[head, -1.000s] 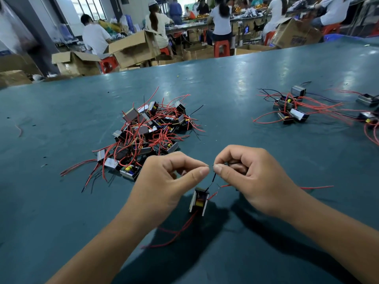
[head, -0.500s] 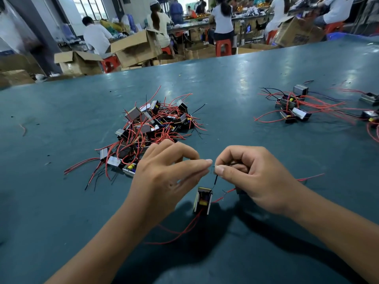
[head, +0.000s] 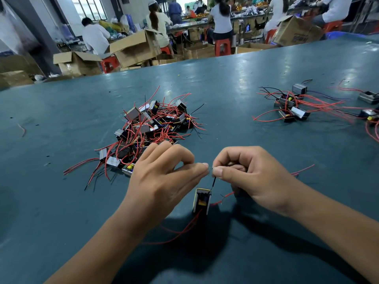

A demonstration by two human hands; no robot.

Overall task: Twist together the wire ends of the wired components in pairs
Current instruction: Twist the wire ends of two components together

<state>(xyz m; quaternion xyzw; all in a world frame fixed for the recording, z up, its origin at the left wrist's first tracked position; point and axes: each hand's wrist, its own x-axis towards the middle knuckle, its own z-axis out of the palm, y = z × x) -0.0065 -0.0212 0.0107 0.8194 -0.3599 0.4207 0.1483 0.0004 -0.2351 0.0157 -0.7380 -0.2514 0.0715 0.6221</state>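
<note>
The dark teal tabletop (head: 225,78) fills most of the view, with cardboard boxes (head: 135,48) and seated workers beyond its far edge at 12 o'clock. At 11 o'clock from the hands lies a heap of wired components (head: 151,128), small blocks tangled in red and black leads. A smaller cluster of components (head: 291,107) sits well apart at 2 o'clock, its red wires trailing toward the right edge. The left hand (head: 162,179) and the right hand (head: 250,177) meet fingertip to fingertip near the centre, each pinching the wire ends (head: 210,170) between thumb and forefinger, other fingers curled. Just below them at 6 o'clock one component (head: 202,200) stands upright on the tabletop, a black lead (head: 213,182) rising from it to the pinch and a red lead (head: 180,230) looping away toward 7 o'clock.
</note>
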